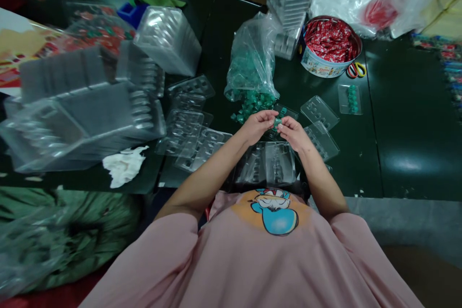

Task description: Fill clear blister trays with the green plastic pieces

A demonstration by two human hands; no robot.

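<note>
My left hand (260, 125) and my right hand (290, 132) meet over the table, both closed on one small green translucent piece (277, 122) between the fingertips. Just beneath them lies a clear plastic tray (291, 113), partly hidden by my hands, with green in it. Beyond my left hand, a heap of green pieces (254, 105) spills from a clear plastic bag (252, 53). Closer to my body lie clear trays (277, 163) with a row of moulded hollows. The exact shape of the held piece is too small to make out.
Stacked clear trays (83, 115) fill the left side; loose trays (202, 147) lie nearer. Right of the bag stand a round tin (325, 65) of red packets and yellow-and-red-handled scissors (356, 70). A tray holding green pieces (352, 99) lies at right. White tissue (125, 166) rests near the front edge.
</note>
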